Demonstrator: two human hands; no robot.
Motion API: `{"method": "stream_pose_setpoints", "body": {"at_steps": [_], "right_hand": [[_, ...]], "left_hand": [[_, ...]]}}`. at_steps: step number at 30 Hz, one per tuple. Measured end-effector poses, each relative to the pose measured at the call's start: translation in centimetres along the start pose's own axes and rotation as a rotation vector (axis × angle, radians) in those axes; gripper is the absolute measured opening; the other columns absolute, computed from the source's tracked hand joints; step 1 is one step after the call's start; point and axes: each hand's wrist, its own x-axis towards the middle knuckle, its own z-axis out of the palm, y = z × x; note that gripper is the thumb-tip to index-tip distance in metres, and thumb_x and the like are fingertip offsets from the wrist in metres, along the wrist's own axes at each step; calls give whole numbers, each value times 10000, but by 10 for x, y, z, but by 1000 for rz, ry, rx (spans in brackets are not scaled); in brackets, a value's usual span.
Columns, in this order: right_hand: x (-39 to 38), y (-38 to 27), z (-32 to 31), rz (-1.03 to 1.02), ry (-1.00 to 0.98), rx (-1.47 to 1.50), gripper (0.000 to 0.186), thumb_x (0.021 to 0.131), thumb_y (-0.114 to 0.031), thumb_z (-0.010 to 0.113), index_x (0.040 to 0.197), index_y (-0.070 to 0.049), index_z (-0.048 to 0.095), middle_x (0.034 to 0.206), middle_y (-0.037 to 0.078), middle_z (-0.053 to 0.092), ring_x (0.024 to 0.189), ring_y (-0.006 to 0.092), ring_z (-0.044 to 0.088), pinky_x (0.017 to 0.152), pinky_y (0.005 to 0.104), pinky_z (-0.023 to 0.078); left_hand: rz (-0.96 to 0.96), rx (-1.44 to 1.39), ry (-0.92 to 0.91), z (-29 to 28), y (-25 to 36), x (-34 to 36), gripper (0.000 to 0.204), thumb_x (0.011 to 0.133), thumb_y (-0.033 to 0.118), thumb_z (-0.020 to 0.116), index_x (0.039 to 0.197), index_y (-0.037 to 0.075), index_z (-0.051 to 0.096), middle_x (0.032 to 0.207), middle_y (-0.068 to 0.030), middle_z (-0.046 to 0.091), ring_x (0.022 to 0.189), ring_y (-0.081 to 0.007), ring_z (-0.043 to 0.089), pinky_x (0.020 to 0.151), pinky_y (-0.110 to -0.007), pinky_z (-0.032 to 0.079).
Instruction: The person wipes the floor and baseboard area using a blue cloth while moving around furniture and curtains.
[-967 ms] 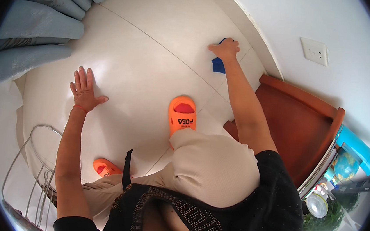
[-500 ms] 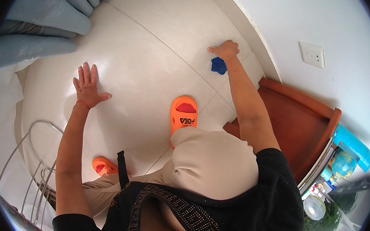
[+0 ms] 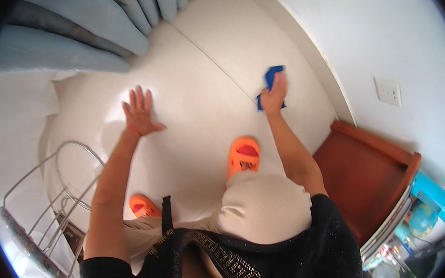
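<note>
My left hand (image 3: pixel 140 113) is spread on the pale tiled floor (image 3: pixel 194 99), fingers apart, holding nothing. Further right, my right hand (image 3: pixel 274 93), blurred, presses on a dark blue cloth (image 3: pixel 272 71) lying on the floor near the skirting, its fingers together over it; part of the cloth is hidden beneath the hand. My orange slippers (image 3: pixel 242 154) show below, between and behind the hands.
Grey-blue curtain folds (image 3: pixel 81 55) hang at upper left. A wire rack (image 3: pixel 52 211) stands at lower left. A white wall (image 3: pixel 400 43) with a socket (image 3: pixel 388 91) runs along the right, above a reddish wooden piece (image 3: pixel 357 172) and assorted small items (image 3: pixel 422 220).
My right hand and the cloth have moved back toward me and turned. The whole view has shifted, putting my spread left hand, the curtain and the slippers further right in the picture.
</note>
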Motion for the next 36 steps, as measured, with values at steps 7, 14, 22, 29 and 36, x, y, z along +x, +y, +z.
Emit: {"method": "stream_pose_setpoints", "body": {"at_steps": [7,14,22,29,36], "right_hand": [[-32,-176,16,-566,-653,553,392,655,30,573,1034,-65,605,1229,79,512,1150,291,425,969,423,342],[-28,-174,8,-631,-536,548,391,679,8,608,1052,-100,572,1219,36,498,1122,251,443,947,402,353],[-32,-170,8,-606,-452,605,391,631,4,625,1008,-94,595,1190,38,524,1094,251,463,933,386,367],[-31,-173,1,-573,-477,626,380,657,5,625,1022,-96,600,1190,46,522,1118,259,458,932,396,368],[-31,-170,2,-557,-481,611,427,615,29,615,1021,-102,600,1198,37,521,1121,262,458,940,399,374]], "left_hand": [[470,-5,595,-121,46,12,627,646,354,750,1164,64,546,1242,-134,524,1137,-260,515,1015,-481,320],[687,650,1328,-405,120,39,524,750,336,625,1204,98,517,1277,-129,478,1256,-275,377,1082,-514,169],[64,797,545,-444,-5,-80,863,523,511,764,1206,47,511,1083,-167,555,1171,-304,441,1132,-533,20],[-108,1223,400,-383,-156,-189,869,672,343,701,1396,81,300,1242,-101,462,1292,-288,314,1129,-540,5],[-415,1096,522,-343,-295,-192,651,790,13,523,1397,94,301,955,-50,522,967,-193,502,1126,-474,160]]}}
